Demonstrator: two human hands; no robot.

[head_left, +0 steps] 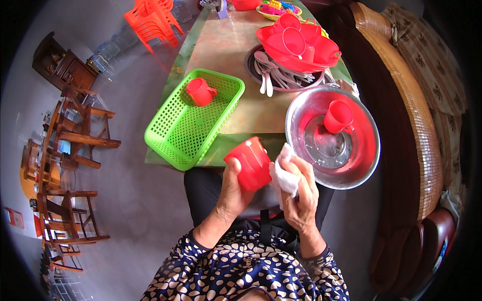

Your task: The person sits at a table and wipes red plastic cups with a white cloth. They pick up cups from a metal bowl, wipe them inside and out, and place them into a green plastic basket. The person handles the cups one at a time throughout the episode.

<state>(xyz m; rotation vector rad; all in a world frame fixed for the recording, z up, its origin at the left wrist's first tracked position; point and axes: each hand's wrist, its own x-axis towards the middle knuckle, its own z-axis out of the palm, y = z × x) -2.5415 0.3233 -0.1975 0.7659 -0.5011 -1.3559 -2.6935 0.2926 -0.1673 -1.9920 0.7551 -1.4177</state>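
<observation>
A red plastic cup [249,165] is tilted in my left hand [233,193], whose thumb and palm close round its side. Bunched in my right hand [301,198] is a white cloth [286,179], pressed near the cup's right side, where the handle seems to be partly hidden. To the left, a green plastic basket [188,159] holds one red cup [201,92] lying near its far end. On my right stands a shiny metal basin [369,150] with another red cup [338,117] and what looks like a little water inside.
Beyond the basin, a round container holds many spoons [281,75]; a red basin [266,44] of red cups rests above it. All stand on a long table [256,113]. A wooden bench [416,115] runs along the right. Orange chairs [153,22] and wooden chairs [85,135] stand left.
</observation>
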